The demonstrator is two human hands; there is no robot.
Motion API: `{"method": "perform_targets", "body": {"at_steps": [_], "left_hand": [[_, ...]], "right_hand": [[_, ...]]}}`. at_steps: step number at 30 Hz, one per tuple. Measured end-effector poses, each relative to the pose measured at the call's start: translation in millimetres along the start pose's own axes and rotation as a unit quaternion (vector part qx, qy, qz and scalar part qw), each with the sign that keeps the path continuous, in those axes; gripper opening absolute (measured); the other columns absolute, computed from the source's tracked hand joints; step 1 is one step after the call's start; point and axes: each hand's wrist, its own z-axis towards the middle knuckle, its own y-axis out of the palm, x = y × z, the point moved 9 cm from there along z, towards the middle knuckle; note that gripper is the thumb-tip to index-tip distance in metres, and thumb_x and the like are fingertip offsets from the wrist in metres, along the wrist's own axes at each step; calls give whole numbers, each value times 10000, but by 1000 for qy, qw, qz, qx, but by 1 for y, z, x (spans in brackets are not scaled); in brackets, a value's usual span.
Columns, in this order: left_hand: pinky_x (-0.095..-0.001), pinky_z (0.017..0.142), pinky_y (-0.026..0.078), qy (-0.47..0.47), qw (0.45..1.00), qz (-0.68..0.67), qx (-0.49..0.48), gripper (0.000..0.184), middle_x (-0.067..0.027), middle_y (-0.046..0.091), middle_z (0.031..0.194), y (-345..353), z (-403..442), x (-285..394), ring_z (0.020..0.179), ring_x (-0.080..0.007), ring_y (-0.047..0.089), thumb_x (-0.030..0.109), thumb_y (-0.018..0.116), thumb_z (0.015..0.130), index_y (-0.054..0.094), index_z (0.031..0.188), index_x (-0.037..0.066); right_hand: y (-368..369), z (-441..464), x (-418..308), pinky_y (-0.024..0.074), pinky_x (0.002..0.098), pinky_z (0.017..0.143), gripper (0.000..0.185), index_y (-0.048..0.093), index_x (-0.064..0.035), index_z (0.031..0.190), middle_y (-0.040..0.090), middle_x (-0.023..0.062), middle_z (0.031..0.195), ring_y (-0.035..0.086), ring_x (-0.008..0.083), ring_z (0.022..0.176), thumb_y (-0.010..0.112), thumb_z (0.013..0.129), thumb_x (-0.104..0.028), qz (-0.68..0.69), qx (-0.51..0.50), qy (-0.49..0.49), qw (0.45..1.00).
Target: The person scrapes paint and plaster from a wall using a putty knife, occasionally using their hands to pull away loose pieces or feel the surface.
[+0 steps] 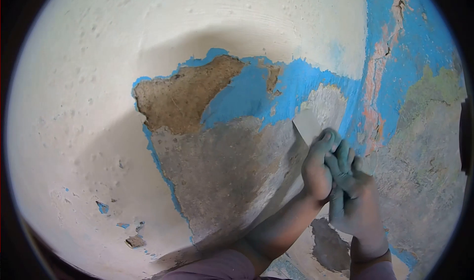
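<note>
Blue paint (247,100) ran in a ragged band across the wall (74,82), bare grey plaster (217,166) below it. Scraper (306,126) sat right of the wall's middle, its leading edge by the band's lower border; couldn't confirm contact from where I stood. Left hand (318,169) had its fingers curled snug round the scraper's lower end. Right hand (354,186) pressed up against the left, fingers partly bent; couldn't tell whether it gripped the scraper too. My take: low angle, full edge flat, corners kept from digging in, short even strokes. Steep probably meant gouged plaster.
</note>
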Motion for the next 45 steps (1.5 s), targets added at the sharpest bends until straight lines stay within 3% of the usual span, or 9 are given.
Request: {"method": "perform_targets", "body": {"at_steps": [19,22,26,28,31,35,37,40,45], "left_hand": [[-338,612,406,-4,1000,21,-15,255,-12,347,553,12,12,8,505,-135,374,325,467,895,352,760,143],[-340,606,412,8,1000,17,-3,248,-16,350,539,-6,6,0,491,-139,375,313,455,905,357,762,136],[-346,604,414,2,999,36,-23,254,-20,352,531,-5,4,4,484,-143,373,316,448,915,360,768,128],[-345,602,414,11,999,32,-15,253,-17,350,532,12,13,10,486,-142,372,319,452,908,361,764,132],[-340,597,408,7,1000,22,1,253,-10,340,530,-2,-4,2,488,-137,371,320,456,909,362,759,139],[-337,599,404,2,999,32,-20,270,-10,337,533,1,0,13,495,-133,370,340,454,921,364,762,140],[-337,605,406,15,998,56,-37,270,-7,339,541,14,6,16,506,-131,372,347,456,918,363,763,147],[-341,607,412,0,999,32,-10,272,-10,344,530,-5,-7,7,500,-133,379,339,453,925,362,763,140],[-340,607,415,2,1000,27,-12,258,-9,343,530,11,2,14,506,-138,375,325,458,914,362,763,139]], "right_hand": [[-5,5,3,519,405,583,531,592,-28,1219,579,305,750,594,412,608,516,695,11,15,12,-3,1000],[0,-3,6,521,403,575,529,592,-22,1215,578,299,748,594,415,602,518,692,10,8,16,-67,998],[8,-4,4,525,400,577,521,592,-14,1211,580,301,755,596,411,591,519,695,5,-21,-8,-35,999],[-4,5,8,530,394,576,521,592,-25,1217,583,299,760,600,402,582,527,700,-5,30,7,3,1000],[4,-6,3,531,394,563,527,596,-51,1223,586,295,764,600,390,574,537,701,-14,-10,2,-38,999],[12,-7,1,530,401,545,540,593,-70,1233,587,276,746,600,381,566,538,698,-24,-29,-43,-8,999],[0,1,1,528,406,536,543,591,-71,1235,578,275,727,600,374,561,543,695,-32,13,18,-16,1000],[11,-12,5,526,405,528,543,594,-79,1234,577,275,738,600,369,555,544,696,-34,-2,-27,-16,1000],[2,0,0,526,405,521,539,597,-87,1233,576,264,727,597,367,539,544,699,-44,-9,4,-25,1000]]}}
